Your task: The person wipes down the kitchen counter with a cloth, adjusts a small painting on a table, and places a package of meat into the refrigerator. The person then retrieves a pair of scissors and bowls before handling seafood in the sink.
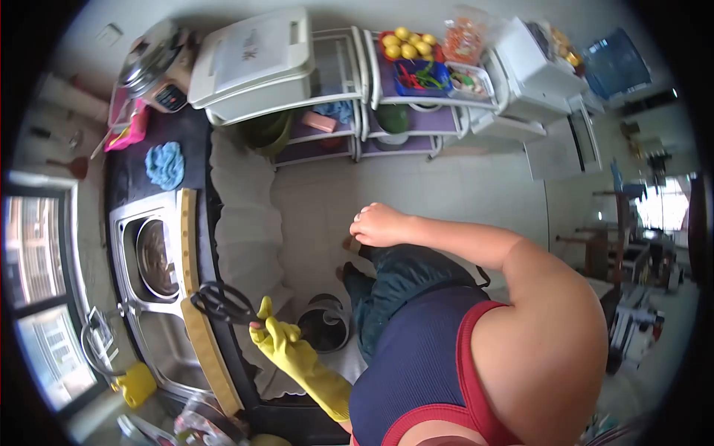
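Observation:
My left hand (pixel 286 343) wears a long yellow rubber glove. Its fingers are closed at the end of a black looped utensil (pixel 223 302), whose exact kind I cannot make out. The loops hang over the front edge of the counter, close to the sink. My right hand (pixel 378 224) is bare, with a ring on one finger. It is curled into a loose fist above my leg, and nothing shows in it.
Left lies a double sink (pixel 167 346) with a metal pot (pixel 156 258) in one basin. A blue cloth (pixel 164 165) and rice cooker (pixel 160 67) sit on the counter (pixel 134 175). A dark bin (pixel 323 327) stands by my legs. Shelves (pixel 335 111) hold lemons (pixel 407 44).

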Available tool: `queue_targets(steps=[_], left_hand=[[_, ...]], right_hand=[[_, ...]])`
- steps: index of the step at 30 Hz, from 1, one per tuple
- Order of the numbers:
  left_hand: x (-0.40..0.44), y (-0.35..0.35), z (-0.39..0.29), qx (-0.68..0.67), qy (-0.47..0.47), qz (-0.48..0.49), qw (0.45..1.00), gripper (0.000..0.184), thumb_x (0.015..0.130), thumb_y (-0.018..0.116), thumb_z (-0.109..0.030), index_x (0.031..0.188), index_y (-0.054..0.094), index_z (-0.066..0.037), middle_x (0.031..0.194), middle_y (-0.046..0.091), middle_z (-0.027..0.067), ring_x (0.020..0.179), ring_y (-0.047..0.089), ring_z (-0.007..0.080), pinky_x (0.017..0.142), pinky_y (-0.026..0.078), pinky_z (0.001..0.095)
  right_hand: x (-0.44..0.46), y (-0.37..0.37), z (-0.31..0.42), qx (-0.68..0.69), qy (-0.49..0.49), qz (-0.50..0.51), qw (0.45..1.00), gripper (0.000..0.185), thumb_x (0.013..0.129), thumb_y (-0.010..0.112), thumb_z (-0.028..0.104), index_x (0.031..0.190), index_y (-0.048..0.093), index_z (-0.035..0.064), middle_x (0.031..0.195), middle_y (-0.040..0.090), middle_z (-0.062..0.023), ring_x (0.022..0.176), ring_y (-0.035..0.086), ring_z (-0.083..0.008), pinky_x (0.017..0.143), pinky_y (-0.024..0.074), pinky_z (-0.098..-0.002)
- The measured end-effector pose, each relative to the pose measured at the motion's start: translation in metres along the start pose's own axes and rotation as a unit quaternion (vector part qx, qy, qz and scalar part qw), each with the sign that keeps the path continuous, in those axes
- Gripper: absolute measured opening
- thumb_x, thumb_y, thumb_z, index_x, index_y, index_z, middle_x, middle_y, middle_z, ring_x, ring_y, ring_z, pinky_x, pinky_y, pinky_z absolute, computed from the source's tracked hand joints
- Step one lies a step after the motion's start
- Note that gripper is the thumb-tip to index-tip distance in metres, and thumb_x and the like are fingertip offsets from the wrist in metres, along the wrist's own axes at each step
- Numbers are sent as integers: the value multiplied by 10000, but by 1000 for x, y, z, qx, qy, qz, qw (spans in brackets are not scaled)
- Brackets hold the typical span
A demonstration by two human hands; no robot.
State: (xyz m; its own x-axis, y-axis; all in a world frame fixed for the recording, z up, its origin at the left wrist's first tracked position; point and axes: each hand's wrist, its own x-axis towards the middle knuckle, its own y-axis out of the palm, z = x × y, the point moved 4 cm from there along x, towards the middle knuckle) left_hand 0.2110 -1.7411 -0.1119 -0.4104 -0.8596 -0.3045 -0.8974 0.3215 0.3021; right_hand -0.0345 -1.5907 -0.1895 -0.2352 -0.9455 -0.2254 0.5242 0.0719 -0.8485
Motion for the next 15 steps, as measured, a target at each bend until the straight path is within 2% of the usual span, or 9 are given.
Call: queue_targets(steps=[3,6,7,8,9,11,13,14,15], left_hand=[[22,21,23,-51,-48,79,994,342,927,482,-32,1236,499,-177,1219,543,248,423,321,17,429,299,141],[42,35,49,40,-90,139,985,327,907,477,1,1214,495,-111,1067,614,173,438,359,50,454,348,178],[49,39,56,35,-94,139,985,327,907,477,1,1214,495,-111,1067,614,173,438,359,50,454,348,178],[53,45,64,32,-141,166,975,261,903,504,-33,1153,503,-107,983,610,112,492,394,55,524,385,206],[56,52,75,29,-186,193,963,197,898,530,-67,1091,511,-104,899,606,51,546,430,60,593,422,234],[63,69,97,45,-182,197,962,166,890,539,-66,1050,506,-92,857,583,35,607,477,82,655,442,262],[65,95,123,88,-174,210,958,90,877,548,-57,957,506,-64,810,567,19,760,559,130,788,455,298],[64,115,126,181,-155,221,945,52,872,554,-46,905,514,-52,796,563,24,754,561,134,782,456,292],[65,124,142,189,-159,241,939,68,856,571,-32,891,515,-47,794,566,30,746,563,138,772,458,287]], right_hand=[[-24,8,-15,79,97,-1,992,201,823,546,211,956,650,102,889,664,-69,870,617,-280,767,488,-397],[-53,19,-60,189,232,54,953,266,828,550,254,1047,631,125,879,681,-67,850,635,-268,736,498,-394],[-62,27,-89,224,250,35,941,300,827,560,260,1089,621,125,903,688,-64,831,642,-255,741,498,-371],[-68,32,-119,249,292,40,922,313,818,581,242,1096,619,101,889,689,-78,810,645,-248,736,495,-353],[-76,48,-161,302,321,-4,897,339,811,596,231,1110,607,71,854,687,-85,740,643,-210,698,501,-333],[-89,74,-259,389,395,-86,828,285,815,576,176,1075,602,61,802,676,-60,616,610,-128,577,502,-297],[-96,68,-343,401,496,-160,753,251,819,551,140,1059,587,72,794,669,-53,619,614,-128,523,494,-303],[-94,71,-372,403,499,-160,751,251,819,551,140,1059,587,72,794,669,-53,619,614,-128,523,494,-303],[-97,70,-405,413,544,-227,694,279,832,548,158,1102,562,90,834,668,-45,644,619,-127,541,497,-300]])
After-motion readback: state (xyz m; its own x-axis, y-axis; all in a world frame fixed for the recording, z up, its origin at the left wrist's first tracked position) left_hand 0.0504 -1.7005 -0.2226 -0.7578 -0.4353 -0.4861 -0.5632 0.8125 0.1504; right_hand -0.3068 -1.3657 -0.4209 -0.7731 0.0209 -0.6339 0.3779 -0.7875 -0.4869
